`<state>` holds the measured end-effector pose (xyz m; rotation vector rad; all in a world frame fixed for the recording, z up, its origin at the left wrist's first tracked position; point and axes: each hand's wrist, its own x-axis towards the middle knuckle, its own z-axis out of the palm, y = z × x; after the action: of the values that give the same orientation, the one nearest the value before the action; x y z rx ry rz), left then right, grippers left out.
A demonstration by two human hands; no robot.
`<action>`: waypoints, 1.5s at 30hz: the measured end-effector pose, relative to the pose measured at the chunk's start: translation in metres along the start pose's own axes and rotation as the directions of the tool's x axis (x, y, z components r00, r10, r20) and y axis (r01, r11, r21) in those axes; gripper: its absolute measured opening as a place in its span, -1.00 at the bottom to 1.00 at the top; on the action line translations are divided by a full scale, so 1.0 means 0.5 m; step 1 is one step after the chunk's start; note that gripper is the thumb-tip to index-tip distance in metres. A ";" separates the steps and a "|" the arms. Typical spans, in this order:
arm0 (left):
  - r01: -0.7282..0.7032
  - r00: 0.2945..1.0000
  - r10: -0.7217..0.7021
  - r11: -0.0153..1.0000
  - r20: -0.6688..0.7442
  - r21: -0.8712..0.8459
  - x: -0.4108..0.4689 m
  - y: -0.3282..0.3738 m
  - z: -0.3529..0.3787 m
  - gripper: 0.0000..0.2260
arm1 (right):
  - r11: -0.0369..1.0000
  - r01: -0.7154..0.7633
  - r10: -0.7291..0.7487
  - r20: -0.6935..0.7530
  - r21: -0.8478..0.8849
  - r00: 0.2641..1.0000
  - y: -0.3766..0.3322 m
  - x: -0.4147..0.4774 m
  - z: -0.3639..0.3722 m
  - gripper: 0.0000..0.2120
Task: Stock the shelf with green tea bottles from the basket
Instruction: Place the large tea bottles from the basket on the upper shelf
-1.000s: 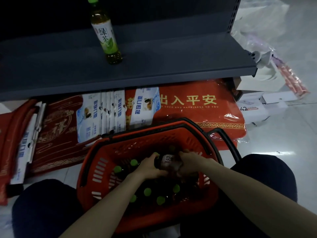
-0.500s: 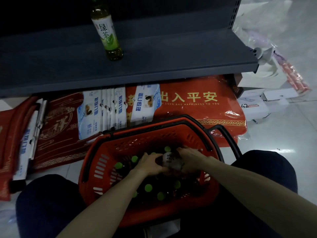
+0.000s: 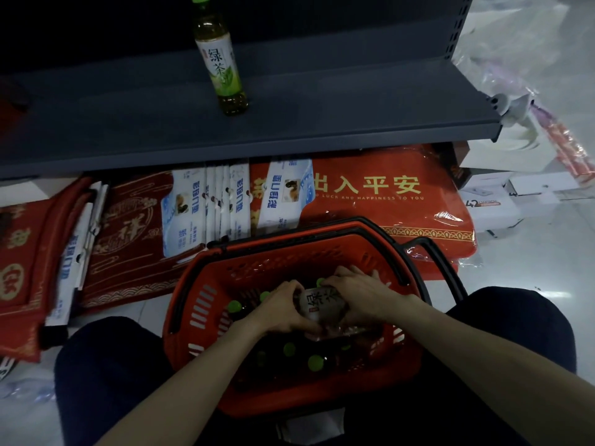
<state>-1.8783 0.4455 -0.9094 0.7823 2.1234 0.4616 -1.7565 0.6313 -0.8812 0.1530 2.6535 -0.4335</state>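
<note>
A red plastic basket [image 3: 206, 304] sits between my knees, holding several green-capped tea bottles [image 3: 315, 363] standing upright. Both hands are down inside it. My left hand [image 3: 283, 309] and my right hand [image 3: 360, 296] close from either side around one green tea bottle [image 3: 322, 305], whose white label faces up. One green tea bottle [image 3: 222, 66] stands upright on the dark grey shelf [image 3: 354, 101], left of its middle.
Red door mats [image 3: 380, 191] and white-blue packaged goods [image 3: 206, 207] lie on the floor under the shelf. White boxes [image 3: 495, 204] and plastic-wrapped items [image 3: 563, 140] sit at the right. The basket's black handles [image 3: 441, 265] rest folded outward to the right.
The view has tilted a little, so shelf and basket sit slightly lower. Both hands stay clasped on the same bottle inside the basket, its label now turned more upward.
</note>
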 end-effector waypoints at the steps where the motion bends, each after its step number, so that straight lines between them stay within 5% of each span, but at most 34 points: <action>1: -0.012 1.000 0.011 0.998 -0.008 -0.058 -0.007 -0.007 -0.001 -0.33 | 1.000 0.017 -0.017 -0.017 0.008 1.000 -0.004 -0.003 -0.002 -0.10; 8: -0.209 0.967 0.192 0.974 -0.170 -0.089 -0.047 0.004 -0.067 -0.38 | 0.994 0.075 -0.063 -0.146 0.081 0.987 -0.024 -0.021 -0.031 -0.17; 14: -0.244 0.919 0.311 0.931 -0.242 0.271 -0.098 0.076 -0.179 -0.43 | 0.929 0.148 -0.027 -0.337 0.339 0.941 -0.039 -0.034 -0.068 -0.17; 21: -0.290 0.885 0.456 0.695 -0.092 0.658 -0.153 0.195 -0.306 -0.25 | 0.598 0.235 0.134 -0.385 0.766 0.913 -0.018 -0.039 -0.128 -0.35; 30: -0.427 0.834 0.513 0.363 0.205 0.828 -0.232 0.392 -0.431 -0.13 | 0.272 0.325 -0.219 -0.270 0.906 0.938 -0.029 -0.115 -0.267 -0.57; 35: -0.386 0.804 0.569 0.273 0.176 0.881 -0.249 0.473 -0.490 -0.03 | 0.168 0.432 0.004 -0.439 0.886 0.899 -0.043 -0.151 -0.310 -0.58; 37: -0.382 0.764 0.634 0.297 0.119 0.875 -0.252 0.492 -0.516 0.08 | 0.096 0.467 0.100 -0.475 0.879 0.874 -0.048 -0.162 -0.333 -0.56; 41: -0.467 0.702 0.705 0.559 -0.097 0.686 -0.249 0.509 -0.551 0.24 | 0.051 0.553 0.259 -0.546 0.831 0.796 -0.044 -0.187 -0.396 -0.54; 45: -0.505 0.728 0.634 0.753 -0.261 0.423 -0.240 0.534 -0.568 0.05 | 0.087 0.637 0.334 -0.625 0.766 0.706 -0.037 -0.227 -0.472 -0.56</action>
<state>-1.9461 0.5468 -0.5206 1.7048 2.3210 0.6425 -1.7549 0.6867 -0.6245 0.4845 2.2802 -2.8410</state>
